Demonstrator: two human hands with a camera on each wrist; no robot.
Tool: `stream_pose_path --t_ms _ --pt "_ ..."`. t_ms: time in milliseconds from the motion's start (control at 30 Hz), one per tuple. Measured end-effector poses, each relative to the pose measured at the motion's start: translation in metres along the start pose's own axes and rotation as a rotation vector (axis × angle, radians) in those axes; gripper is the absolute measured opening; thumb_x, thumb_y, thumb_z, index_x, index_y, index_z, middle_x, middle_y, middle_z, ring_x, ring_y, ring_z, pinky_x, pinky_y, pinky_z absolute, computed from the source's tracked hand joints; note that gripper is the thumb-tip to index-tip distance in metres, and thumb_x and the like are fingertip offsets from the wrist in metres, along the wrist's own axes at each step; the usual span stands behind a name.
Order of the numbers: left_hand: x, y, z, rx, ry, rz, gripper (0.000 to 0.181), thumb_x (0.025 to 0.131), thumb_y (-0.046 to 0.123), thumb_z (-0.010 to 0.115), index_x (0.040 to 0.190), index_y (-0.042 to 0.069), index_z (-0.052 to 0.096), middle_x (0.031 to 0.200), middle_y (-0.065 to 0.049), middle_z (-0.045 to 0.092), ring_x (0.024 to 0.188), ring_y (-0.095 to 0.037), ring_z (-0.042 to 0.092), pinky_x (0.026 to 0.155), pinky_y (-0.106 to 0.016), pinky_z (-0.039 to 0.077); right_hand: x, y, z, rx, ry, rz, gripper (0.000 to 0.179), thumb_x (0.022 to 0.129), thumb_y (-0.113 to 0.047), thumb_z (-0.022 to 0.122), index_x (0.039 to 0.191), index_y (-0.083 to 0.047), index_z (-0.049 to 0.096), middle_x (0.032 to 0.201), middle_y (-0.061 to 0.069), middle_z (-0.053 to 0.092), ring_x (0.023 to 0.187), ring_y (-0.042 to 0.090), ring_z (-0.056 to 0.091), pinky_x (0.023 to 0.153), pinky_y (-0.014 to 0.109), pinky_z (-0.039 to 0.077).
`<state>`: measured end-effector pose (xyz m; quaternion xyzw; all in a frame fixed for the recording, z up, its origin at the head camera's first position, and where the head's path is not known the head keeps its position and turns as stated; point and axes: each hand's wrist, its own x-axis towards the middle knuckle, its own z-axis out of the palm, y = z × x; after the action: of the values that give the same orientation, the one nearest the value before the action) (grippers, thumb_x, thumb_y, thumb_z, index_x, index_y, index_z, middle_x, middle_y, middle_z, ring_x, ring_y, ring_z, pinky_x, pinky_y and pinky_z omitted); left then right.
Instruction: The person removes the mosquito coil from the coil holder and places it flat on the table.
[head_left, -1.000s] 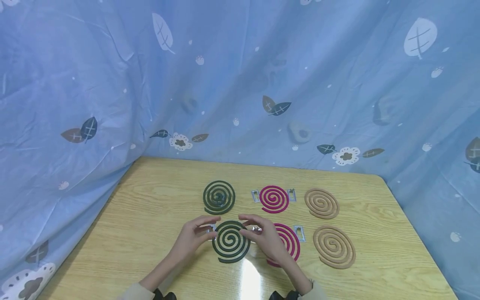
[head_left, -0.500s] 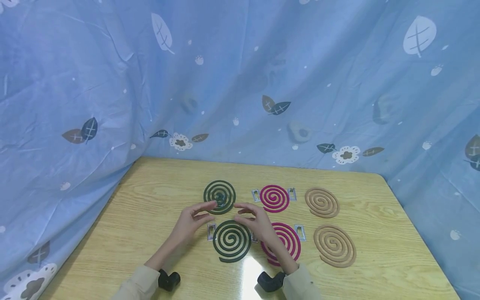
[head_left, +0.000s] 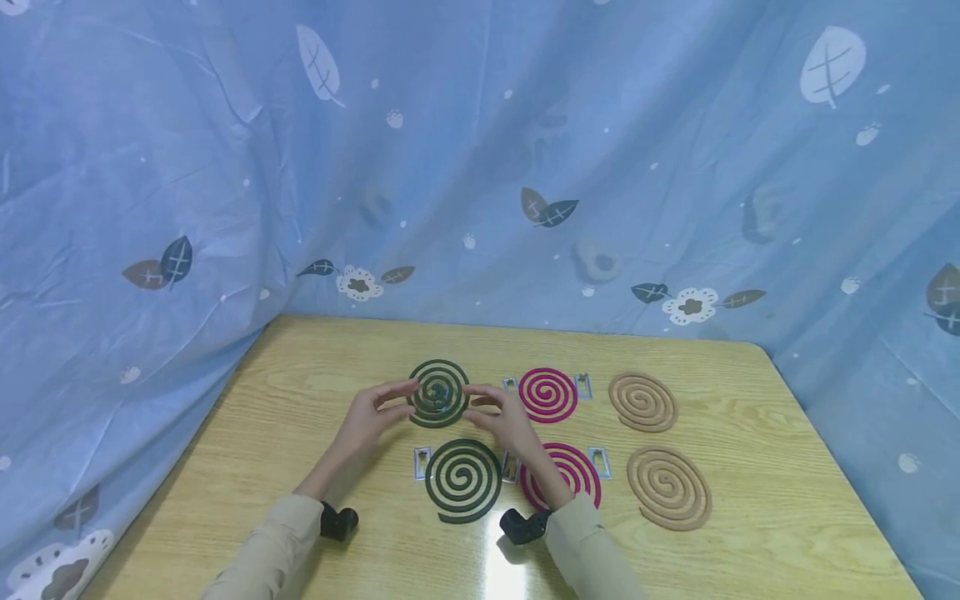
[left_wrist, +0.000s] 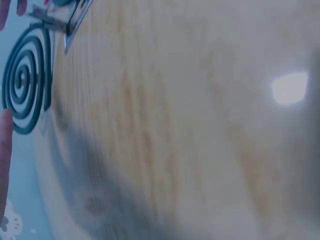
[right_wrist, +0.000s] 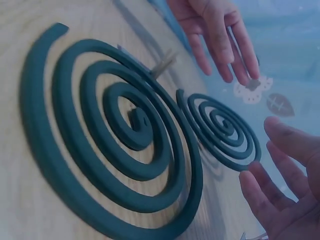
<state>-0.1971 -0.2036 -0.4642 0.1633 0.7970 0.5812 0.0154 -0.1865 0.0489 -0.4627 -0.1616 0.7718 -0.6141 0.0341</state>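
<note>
Both hands flank the back dark green mosquito coil, a flat spiral with a small metal stand partly visible at its middle. My left hand is at its left edge, fingers extended and spread from the thumb. Opposite it, my right hand has its fingertips close to the right edge. Whether any fingertip touches the coil I cannot tell. In the right wrist view the fingers of the right hand overlap the coil's near rim, while the left hand hangs above, apart from it.
A second green coil lies in front, with metal stands beside it. Two magenta coils form the middle column, also with stands. Two tan coils lie to the right. A blue patterned curtain hangs behind the wooden table.
Both hands have moved away from the sides of the front green coil, forward to the sides of the back green coil. The coils stay where they were.
</note>
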Motion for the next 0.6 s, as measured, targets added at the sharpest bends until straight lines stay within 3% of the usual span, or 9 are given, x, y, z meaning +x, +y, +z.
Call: stream_pose_path --t_ms 167,367,600 --pt "0.011 -0.004 -0.004 0.042 0.026 -0.018 0.041 0.087 0.002 0.068 0.127 -0.003 0.058 0.129 -0.019 0.058 0.123 -0.037 0.050 0.108 -0.052 0.038 0.007 0.004 -0.001 -0.013 0.020 0.010 0.039 0.087 -0.003 0.068 0.125 0.002 0.059 0.127 0.018 0.058 0.113 0.042 0.055 0.092 0.038 0.055" --pt "0.019 -0.003 -0.006 0.086 0.048 -0.013 0.042 0.086 -0.003 0.067 0.126 -0.010 0.056 0.130 -0.026 0.055 0.122 -0.042 0.050 0.106 -0.052 0.040 0.014 0.010 0.001 -0.038 0.025 0.034 0.040 0.085 -0.003 0.069 0.124 0.000 0.060 0.127 0.016 0.059 0.113 0.038 0.056 0.094 0.036 0.054" --pt "0.024 -0.013 -0.003 0.173 0.054 -0.116 0.050 0.084 -0.002 0.069 0.131 -0.004 0.053 0.134 -0.025 0.051 0.119 -0.042 0.052 0.101 -0.050 0.046 0.018 0.010 0.004 -0.075 0.022 0.038 0.038 0.087 -0.003 0.068 0.124 0.000 0.060 0.126 0.017 0.060 0.111 0.035 0.058 0.095 0.036 0.053"
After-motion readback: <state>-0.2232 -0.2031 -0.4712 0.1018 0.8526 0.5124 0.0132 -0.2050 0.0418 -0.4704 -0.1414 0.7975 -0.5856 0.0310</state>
